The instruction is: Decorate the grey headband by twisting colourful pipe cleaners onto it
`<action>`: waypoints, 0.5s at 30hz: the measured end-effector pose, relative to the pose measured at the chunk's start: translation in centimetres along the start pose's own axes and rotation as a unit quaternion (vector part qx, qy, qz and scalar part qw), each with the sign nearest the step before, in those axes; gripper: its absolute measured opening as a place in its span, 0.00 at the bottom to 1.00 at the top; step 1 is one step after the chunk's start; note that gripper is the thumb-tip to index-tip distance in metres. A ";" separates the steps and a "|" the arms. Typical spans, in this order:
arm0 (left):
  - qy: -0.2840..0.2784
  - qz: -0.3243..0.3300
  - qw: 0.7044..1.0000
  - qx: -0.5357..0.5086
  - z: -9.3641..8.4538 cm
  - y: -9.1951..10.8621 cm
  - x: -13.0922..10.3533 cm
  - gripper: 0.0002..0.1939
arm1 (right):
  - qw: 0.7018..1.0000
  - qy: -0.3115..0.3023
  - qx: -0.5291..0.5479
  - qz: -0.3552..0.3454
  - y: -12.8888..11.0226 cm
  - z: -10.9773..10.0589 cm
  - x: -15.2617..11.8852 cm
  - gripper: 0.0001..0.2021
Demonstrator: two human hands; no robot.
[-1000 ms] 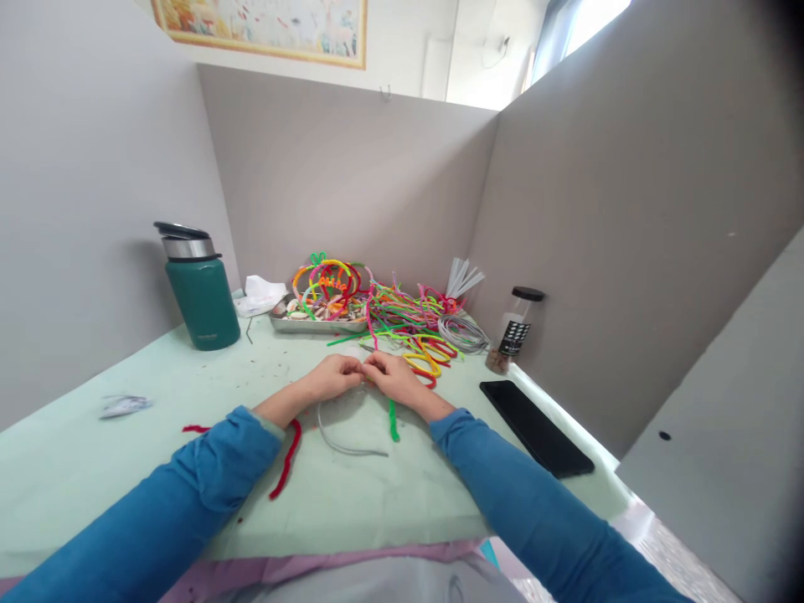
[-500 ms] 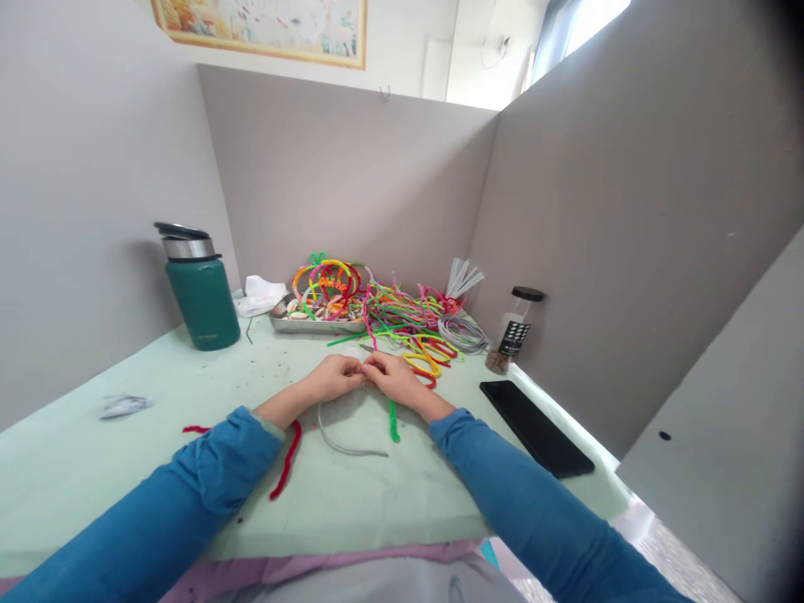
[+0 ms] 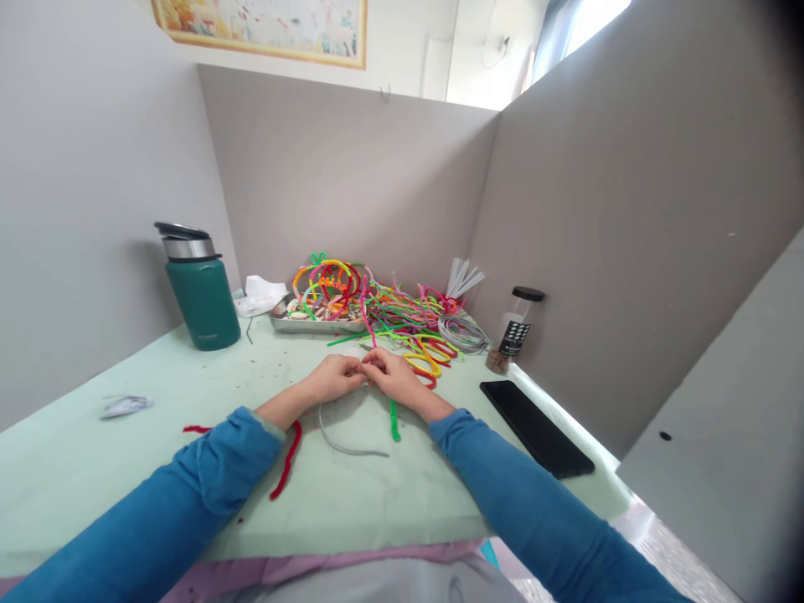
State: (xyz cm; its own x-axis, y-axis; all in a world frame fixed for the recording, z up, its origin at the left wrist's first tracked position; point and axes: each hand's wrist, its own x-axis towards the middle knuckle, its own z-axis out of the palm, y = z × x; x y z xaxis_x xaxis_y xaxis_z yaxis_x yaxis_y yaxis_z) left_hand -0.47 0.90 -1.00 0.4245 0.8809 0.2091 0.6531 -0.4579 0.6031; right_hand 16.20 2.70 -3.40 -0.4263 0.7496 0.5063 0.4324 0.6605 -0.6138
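Note:
My left hand (image 3: 337,377) and my right hand (image 3: 390,374) meet fingertip to fingertip above the table, both closed in a pinch. A pink pipe cleaner (image 3: 368,316) rises from my right hand's fingers. What the left fingertips grip is too small to make out. Below my right hand a green pipe cleaner (image 3: 394,421) hangs or lies; its upper end is hidden. A curved grey wire (image 3: 345,450) comes out near my left hand. Under my left forearm lies a red pipe cleaner (image 3: 286,469), partly covered by the sleeve.
A metal tray (image 3: 314,327) holds small pieces and a looped pipe-cleaner shape. Beside it lie a heap of coloured pipe cleaners (image 3: 408,306) and a grey wire coil (image 3: 463,333). A green bottle (image 3: 202,301) stands left; a clear jar (image 3: 512,333) and black phone (image 3: 535,427) are right.
The pink pipe cleaner has shifted very slightly up and left at its top. My fingers have moved only a little; both hands stay together in the same place.

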 end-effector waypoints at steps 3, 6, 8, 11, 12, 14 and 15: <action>0.004 0.002 1.000 0.001 0.0 -0.1 0.0 0.14 | 1.000 0.001 -0.003 -0.002 0.0 0.0 0.0 0.11; 0.003 0.003 1.000 -0.002 0.0 0.0 0.0 0.15 | 1.000 0.002 0.000 0.002 -0.1 -0.1 0.0 0.11; 0.003 0.003 1.000 -0.001 0.0 0.1 -0.1 0.15 | 1.000 0.005 0.001 0.006 -0.1 -0.1 0.0 0.11; 0.002 0.004 1.000 0.002 0.0 0.1 0.0 0.15 | 1.000 0.008 0.003 0.011 -0.1 -0.1 0.0 0.11; 0.003 0.006 1.000 0.003 0.0 0.1 0.0 0.15 | 1.000 0.008 0.004 0.010 -0.1 -0.1 0.0 0.11; 0.006 0.007 1.000 0.005 0.0 0.0 0.0 0.15 | 1.000 0.009 0.006 0.005 -0.1 -0.1 0.0 0.11; 0.008 0.007 1.000 0.007 0.0 0.0 0.1 0.15 | 1.000 0.008 0.005 0.001 -0.1 -0.1 0.0 0.10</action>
State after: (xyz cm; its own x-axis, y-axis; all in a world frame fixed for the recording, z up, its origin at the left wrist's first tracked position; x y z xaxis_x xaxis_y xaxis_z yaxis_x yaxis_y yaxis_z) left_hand -0.42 0.95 -0.99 0.4231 0.8765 0.2296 0.6569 -0.4712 0.5886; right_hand 16.22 2.60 -3.27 -0.4117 0.7521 0.5146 0.4248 0.6580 -0.6218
